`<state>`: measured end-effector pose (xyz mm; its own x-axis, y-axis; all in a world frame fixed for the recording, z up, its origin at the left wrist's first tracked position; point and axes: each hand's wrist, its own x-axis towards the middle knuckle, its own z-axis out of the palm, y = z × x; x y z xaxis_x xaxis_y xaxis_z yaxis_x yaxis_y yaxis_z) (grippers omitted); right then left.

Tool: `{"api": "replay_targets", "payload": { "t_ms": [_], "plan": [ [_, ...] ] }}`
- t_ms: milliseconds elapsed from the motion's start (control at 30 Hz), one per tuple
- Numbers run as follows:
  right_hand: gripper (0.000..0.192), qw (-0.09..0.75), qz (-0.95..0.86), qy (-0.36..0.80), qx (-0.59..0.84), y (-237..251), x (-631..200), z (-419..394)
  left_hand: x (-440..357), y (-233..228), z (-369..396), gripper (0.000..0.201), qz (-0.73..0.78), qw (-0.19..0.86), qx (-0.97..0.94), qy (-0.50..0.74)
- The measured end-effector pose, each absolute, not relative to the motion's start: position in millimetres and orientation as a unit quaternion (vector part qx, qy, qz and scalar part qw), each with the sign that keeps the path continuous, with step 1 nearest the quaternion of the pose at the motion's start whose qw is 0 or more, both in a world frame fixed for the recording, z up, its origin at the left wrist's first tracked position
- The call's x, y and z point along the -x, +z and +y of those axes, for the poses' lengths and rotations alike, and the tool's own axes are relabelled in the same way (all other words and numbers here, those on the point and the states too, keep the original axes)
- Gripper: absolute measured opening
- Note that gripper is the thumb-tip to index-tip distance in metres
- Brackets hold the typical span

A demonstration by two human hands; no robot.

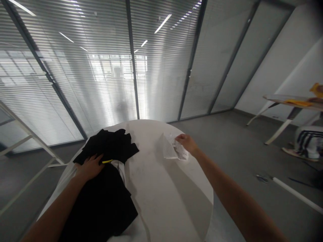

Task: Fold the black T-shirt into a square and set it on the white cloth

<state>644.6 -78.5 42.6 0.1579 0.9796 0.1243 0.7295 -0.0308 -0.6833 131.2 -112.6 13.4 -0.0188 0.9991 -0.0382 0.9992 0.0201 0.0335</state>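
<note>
My left hand (89, 168) lies flat on black cloth (101, 198), its fingers stretched out. A short yellow strip (107, 161) shows just beside its fingertips; what it belongs to is not clear. Beyond the hand, a bunched heap of black cloth (108, 144) rests near the table's far left edge. Some white fabric (119, 168) peeks out between the two dark parts. On the right side of the table, my right hand (186, 143) is closed on the edge of a thin, crumpled white sheet (169, 146). Whether it is paper or cloth I cannot tell.
The white round-edged table (156, 201) stands before a glass partition with blinds (108, 84). A white metal frame (35, 137) is at left. At right are another table (290, 101) with yellow things on it, a striped bundle (309, 143) and a white tube (297, 195).
</note>
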Motion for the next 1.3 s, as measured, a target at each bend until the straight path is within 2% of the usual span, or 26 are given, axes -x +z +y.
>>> {"api": "replay_targets", "payload": {
  "t_ms": [133, 233, 333, 400, 533, 600, 700, 833, 967, 1167, 1233, 1300],
  "plan": [
    [0.029, 0.460, -0.573, 0.339, 0.587, 77, -622, -89, -164, 38, -117, 0.046, 0.714, -0.011, -0.700, -0.002],
    [0.027, 0.495, -0.549, 0.438, 0.512, 102, -597, -102, -207, 57, -124, 0.042, 0.670, 0.006, -0.735, 0.102],
    [0.026, 0.508, -0.549, 0.491, 0.446, 122, -572, -116, -258, 73, -136, 0.045, 0.538, 0.162, -0.797, 0.220],
    [0.025, 0.508, -0.548, 0.529, 0.401, 133, -558, -126, -289, 81, -144, 0.050, 0.466, 0.261, -0.807, 0.254],
    [0.025, 0.513, -0.539, 0.583, 0.326, 148, -543, -138, -316, 95, -148, 0.030, 0.421, 0.323, -0.800, 0.281],
    [0.025, 0.517, -0.529, 0.596, 0.312, 152, -544, -140, -311, 105, -142, 0.029, 0.450, 0.291, -0.798, 0.275],
    [0.026, 0.512, -0.505, 0.627, 0.300, 156, -549, -141, -293, 126, -129, 0.027, 0.509, 0.153, -0.808, 0.255],
    [0.030, 0.493, -0.474, 0.659, 0.312, 159, -553, -142, -275, 162, -116, 0.034, 0.574, -0.013, -0.789, 0.220],
    [0.032, 0.485, -0.533, 0.598, 0.350, 159, -552, -142, -269, 188, -114, 0.036, 0.618, -0.075, -0.751, 0.219],
    [0.034, 0.489, -0.656, 0.353, 0.454, 124, -545, -138, -262, 185, -107, 0.036, 0.620, -0.016, -0.733, 0.279],
    [0.035, 0.446, -0.692, 0.341, 0.454, 98, -546, -139, -259, 179, -102, 0.039, 0.608, -0.001, -0.739, 0.290],
    [0.042, 0.342, -0.744, 0.356, 0.450, 70, -552, -142, -254, 173, -97, 0.041, 0.604, 0.002, -0.744, 0.285]
  ]
}}
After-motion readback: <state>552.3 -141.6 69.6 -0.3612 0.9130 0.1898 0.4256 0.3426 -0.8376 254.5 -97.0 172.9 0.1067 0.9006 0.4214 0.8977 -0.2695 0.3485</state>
